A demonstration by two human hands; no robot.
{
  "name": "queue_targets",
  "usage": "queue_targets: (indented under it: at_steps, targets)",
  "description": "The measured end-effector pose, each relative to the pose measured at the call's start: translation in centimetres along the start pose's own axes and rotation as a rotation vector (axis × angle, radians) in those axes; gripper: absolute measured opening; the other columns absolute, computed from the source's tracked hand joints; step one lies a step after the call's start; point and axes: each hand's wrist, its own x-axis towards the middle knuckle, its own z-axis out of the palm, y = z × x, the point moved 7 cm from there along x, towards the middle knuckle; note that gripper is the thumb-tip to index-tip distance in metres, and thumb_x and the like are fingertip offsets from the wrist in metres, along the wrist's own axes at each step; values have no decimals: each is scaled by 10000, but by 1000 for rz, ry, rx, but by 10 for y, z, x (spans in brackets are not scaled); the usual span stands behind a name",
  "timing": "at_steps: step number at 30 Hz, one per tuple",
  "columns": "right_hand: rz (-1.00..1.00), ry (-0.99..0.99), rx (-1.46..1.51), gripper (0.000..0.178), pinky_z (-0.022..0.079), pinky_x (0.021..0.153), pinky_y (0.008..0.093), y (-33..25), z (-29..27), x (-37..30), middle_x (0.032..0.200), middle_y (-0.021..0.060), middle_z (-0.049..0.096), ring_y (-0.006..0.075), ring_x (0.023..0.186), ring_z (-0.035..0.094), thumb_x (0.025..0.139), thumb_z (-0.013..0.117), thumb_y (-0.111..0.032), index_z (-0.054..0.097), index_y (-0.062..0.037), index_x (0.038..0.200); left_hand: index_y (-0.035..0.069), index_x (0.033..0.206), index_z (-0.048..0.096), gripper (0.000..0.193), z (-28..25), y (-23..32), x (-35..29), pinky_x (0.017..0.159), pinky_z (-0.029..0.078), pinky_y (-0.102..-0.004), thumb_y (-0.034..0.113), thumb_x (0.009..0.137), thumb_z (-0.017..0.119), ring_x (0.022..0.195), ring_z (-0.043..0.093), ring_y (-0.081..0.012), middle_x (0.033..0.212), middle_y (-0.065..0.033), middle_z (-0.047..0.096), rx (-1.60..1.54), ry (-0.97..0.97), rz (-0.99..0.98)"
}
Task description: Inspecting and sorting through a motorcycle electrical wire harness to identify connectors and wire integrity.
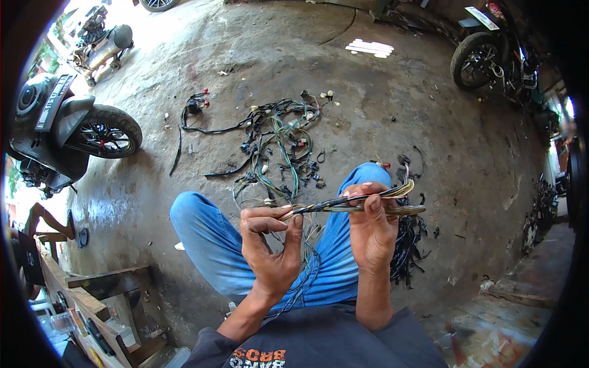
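In front of my lap a wiring harness (336, 201) stretches between my two hands, partly wrapped in black tape, with yellow, red and white wires showing. My left hand (270, 236) pinches its left end between thumb and fingers. Closed on the harness further right is my right hand (373, 230); the loose coloured wires (402, 189) bend up beyond its fingers. A long, narrow greyish-brown thing (408, 210) lies along the harness under the right thumb; its kind I cannot make out. More thin wires (310, 270) hang down across my lap.
On the concrete floor ahead lies a spread-out tangle of wiring (282, 138) with connectors. A heap of black strips (405, 248) lies beside my right knee. Motorcycles stand at the left (101, 132) and far right (478, 61). A wooden bench (92, 300) is at the lower left.
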Motion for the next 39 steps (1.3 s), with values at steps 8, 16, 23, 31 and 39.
queue_targets:
  at_steps: [8, 16, 23, 31, 39]
  targets:
    - [19, -52, 49, 245, 471, 986, 395, 6, -4, 5, 1051, 129, 655, 252, 1037, 610, 956, 686, -190, 652, 13, 1090, 56, 975, 458, 296, 2, 0, -4, 931, 460, -313, -70, 878, 706, 1007, 595, -190, 1051, -122, 545, 44, -51, 14]
    - [17, -211, 110, 163, 391, 1050, 436, 5, 4, 10, 966, 35, 571, 205, 1047, 525, 969, 656, -261, 614, -112, 920, 30, 956, 504, 244, 9, 3, -4, 879, 480, -316, -83, 867, 701, 970, 609, -193, 1027, -125, 567, 43, -170, 20]
    - [16, -415, 361, 189, 352, 1060, 470, 13, 15, 19, 842, -38, 510, 164, 991, 472, 937, 680, -159, 564, -202, 795, 2, 1048, 594, 184, 32, 11, -4, 746, 482, -266, -49, 887, 668, 873, 592, -145, 1023, -102, 606, -111, -358, -129]
    - [92, -569, 524, 214, 288, 1034, 472, 22, 26, 15, 763, -114, 508, 121, 905, 415, 971, 648, -259, 612, -275, 762, -9, 1051, 663, 188, 51, 19, -3, 739, 511, -238, 97, 915, 739, 824, 623, -103, 999, -51, 626, -144, -528, -309]
    - [76, -622, 573, 278, 324, 1043, 435, 24, 27, 19, 756, -81, 464, 130, 876, 406, 1003, 593, -220, 543, -246, 731, 5, 980, 696, 166, 51, 22, 3, 694, 525, -275, 46, 844, 783, 779, 658, -148, 968, -79, 648, -124, -513, -294]
